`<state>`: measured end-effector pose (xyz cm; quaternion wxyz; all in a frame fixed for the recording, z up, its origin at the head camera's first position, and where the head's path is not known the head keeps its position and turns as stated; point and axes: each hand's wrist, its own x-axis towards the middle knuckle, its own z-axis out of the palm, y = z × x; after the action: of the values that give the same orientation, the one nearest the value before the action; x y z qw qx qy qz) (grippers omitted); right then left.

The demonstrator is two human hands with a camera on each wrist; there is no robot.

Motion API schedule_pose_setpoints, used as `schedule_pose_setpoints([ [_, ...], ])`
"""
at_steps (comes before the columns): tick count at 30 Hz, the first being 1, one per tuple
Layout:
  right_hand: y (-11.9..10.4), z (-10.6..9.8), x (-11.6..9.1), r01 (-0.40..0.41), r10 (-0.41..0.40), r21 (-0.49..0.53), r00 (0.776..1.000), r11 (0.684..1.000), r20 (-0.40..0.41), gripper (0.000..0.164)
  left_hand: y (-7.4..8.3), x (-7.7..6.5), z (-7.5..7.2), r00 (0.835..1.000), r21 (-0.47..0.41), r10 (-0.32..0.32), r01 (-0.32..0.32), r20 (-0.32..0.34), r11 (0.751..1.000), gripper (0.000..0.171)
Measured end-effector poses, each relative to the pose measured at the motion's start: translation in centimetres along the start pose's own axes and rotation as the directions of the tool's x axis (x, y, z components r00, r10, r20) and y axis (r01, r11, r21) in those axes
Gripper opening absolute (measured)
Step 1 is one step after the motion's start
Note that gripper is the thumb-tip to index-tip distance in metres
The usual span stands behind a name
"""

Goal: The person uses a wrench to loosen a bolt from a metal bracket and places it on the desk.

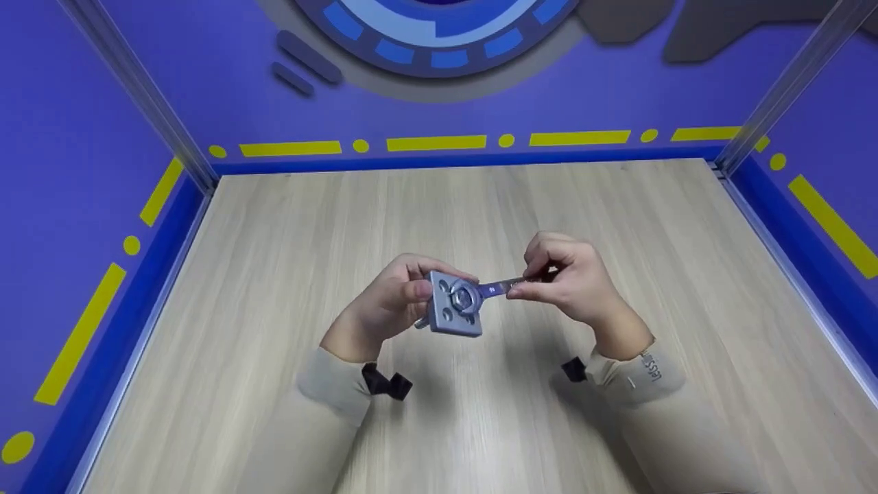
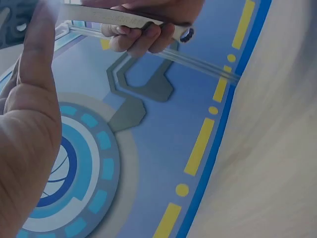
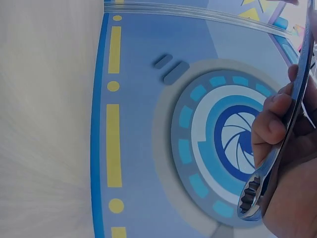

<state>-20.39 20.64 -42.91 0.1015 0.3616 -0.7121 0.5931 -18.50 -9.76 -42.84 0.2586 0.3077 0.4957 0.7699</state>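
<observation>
My left hand [image 1: 387, 298] grips a square grey metal plate [image 1: 447, 325] with several holes, the thumb on its near face. A large hex bolt head [image 1: 464, 298] shows on that face, and a short metal end sticks out behind the plate's lower left. Around the bolt head lies the head of a wrench [image 1: 492, 289]. My right hand [image 1: 569, 281] pinches the wrench's handle between thumb and curled fingers, to the right of the plate. In the right wrist view, the wrench's other end is a toothed ring [image 3: 250, 197] beside the palm. Both hands are raised over the table.
A light wood-grain table [image 1: 274, 274] lies below the hands. Blue printed panels [image 1: 439, 116] with yellow dashes stand at the back and sides, joined by metal corner posts [image 1: 137, 82]. Black pieces [image 1: 387, 384] hang at the cuffs of the beige sleeves [image 1: 309, 425].
</observation>
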Motion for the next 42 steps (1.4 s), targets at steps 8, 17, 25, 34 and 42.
schedule_pose_setpoints([
  [8,0.0,-0.8,0.1,0.014,-0.018,-0.084,0.999,0.996,-0.044,0.032,0.5,-0.1,-0.2,0.995,-0.033,0.025,-0.022,0.094,0.999,0.058],
  [17,0.4,-3.2,0.4,-0.065,0.037,-0.121,0.976,0.991,-0.217,0.028,1.5,-0.4,-1.0,0.997,0.041,0.031,-0.034,0.07,0.999,0.053],
  [25,2.8,-8.0,0.6,-0.385,0.287,-0.087,0.802,0.919,-0.524,0.026,2.4,-0.7,-1.5,0.979,0.088,0.087,-0.072,-0.184,0.994,0.059],
  [34,7.3,-13.7,-2.2,-0.775,0.586,-0.038,0.508,0.631,-0.631,0.04,1.5,-0.4,-2.4,0.915,0.135,0.197,-0.158,-0.353,0.978,0.074],
  [42,9.6,-17.4,-5.4,-0.879,0.644,-0.295,0.476,0.375,-0.599,0.047,1.4,-0.8,-2.7,0.91,0.101,0.238,-0.217,-0.338,0.971,0.064],
])
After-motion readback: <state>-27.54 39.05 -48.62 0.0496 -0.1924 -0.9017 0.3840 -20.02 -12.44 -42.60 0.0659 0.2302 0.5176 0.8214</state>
